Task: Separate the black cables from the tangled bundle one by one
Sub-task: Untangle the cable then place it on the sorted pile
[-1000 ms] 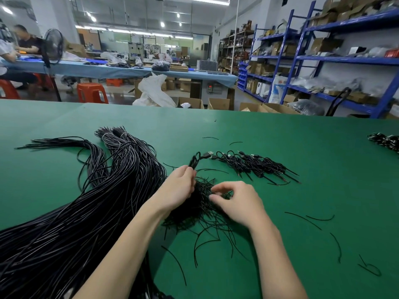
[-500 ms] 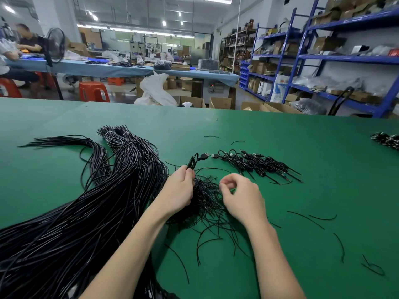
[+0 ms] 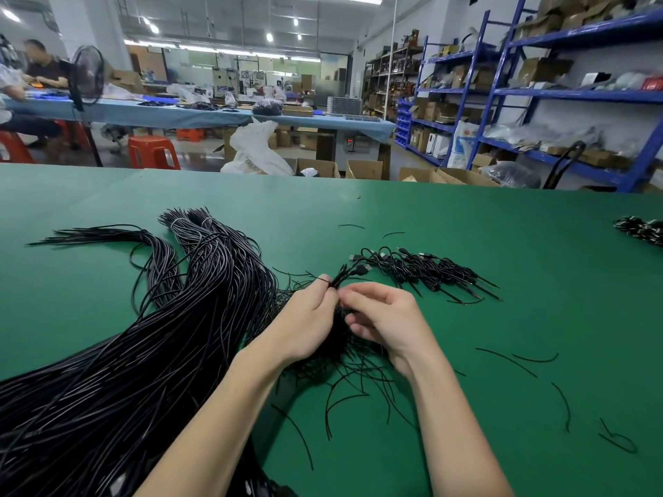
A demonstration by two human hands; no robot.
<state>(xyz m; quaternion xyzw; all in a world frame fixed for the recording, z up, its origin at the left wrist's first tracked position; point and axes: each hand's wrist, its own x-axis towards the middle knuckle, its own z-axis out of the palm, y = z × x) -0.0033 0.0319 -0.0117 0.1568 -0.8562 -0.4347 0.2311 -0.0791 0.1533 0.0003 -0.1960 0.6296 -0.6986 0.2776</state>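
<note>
A big tangled bundle of long black cables (image 3: 150,353) sprawls over the left of the green table (image 3: 502,252). A small tangle of thin black wires (image 3: 341,356) lies under both hands at the centre. My left hand (image 3: 308,321) pinches one black cable with a plug end (image 3: 353,272) that sticks up past its fingertips. My right hand (image 3: 384,317) sits close beside it, fingers curled and touching the same cable at the pinch point. A row of separated short cables (image 3: 427,269) lies just beyond the hands to the right.
Loose wire offcuts (image 3: 531,360) are scattered on the right of the table. Another small cable pile (image 3: 642,229) sits at the far right edge. Beyond the table are cardboard boxes, red stools, a blue workbench with seated people, and blue shelving.
My right hand has moved up and left from the small tangle to meet my left hand's fingertips. The held cable's plug end has tilted to the right.
</note>
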